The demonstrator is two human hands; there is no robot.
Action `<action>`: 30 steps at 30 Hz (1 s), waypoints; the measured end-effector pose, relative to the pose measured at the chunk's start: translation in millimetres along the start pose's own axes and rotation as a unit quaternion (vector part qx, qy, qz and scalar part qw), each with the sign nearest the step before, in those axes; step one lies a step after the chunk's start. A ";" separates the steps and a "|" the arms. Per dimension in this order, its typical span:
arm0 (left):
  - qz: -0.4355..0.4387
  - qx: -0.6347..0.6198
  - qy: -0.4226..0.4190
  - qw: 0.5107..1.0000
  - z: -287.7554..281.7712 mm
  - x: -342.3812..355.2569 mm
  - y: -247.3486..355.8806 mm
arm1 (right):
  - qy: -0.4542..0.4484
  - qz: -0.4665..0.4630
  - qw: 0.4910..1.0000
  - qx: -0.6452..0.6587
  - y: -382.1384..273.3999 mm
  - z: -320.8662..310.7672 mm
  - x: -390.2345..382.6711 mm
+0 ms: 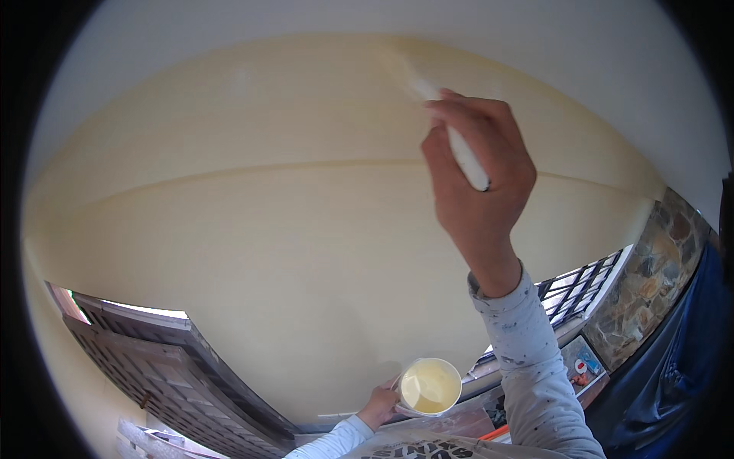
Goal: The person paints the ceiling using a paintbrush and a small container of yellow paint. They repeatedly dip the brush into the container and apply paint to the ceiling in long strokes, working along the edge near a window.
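My right hand (485, 161) is raised high, its fingers closed round the white handle of a paintbrush (468, 157). The brush head is pale and blurred, up at the top edge of the cream-yellow wall (306, 245), where it meets the white ceiling (252, 17). Low in the middle, my left hand (378, 407) grips a white pitcher-like container (431, 387) at its side. Pale yellow paint shows inside it. Both my sleeves are white, and the right one is speckled with dark spots.
A dark panelled door (160, 367) stands ajar at lower left. On the right are a barred window (581, 287), a stone-clad wall section (646, 283) and a dark blue sheet (665, 382). Small items lie on a surface (585, 367) below the window. A ledge line crosses the upper wall.
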State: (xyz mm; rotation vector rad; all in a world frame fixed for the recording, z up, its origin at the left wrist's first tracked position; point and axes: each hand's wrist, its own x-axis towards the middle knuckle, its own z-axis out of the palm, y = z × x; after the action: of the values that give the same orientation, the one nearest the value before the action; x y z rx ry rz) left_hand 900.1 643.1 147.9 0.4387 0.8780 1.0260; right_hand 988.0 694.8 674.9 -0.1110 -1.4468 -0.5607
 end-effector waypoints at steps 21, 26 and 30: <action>0.020 0.013 0.002 1.000 12.4 -20.6 20.2 | 0.046 0.027 0.998 -0.021 3.1 3.1 2.2; 0.032 0.005 -0.018 0.999 10.3 -20.3 15.8 | 0.033 -0.073 0.996 0.035 -16.1 31.2 5.5; 0.032 0.010 -0.014 0.999 16.9 -24.6 19.5 | 0.043 -0.089 0.995 0.020 -10.3 42.9 5.3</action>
State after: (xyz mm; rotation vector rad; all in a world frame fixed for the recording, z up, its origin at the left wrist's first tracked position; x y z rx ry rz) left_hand 897.2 632.1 181.6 0.4992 0.8540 1.0686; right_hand 944.9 701.6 683.4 0.0736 -1.3919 -0.6736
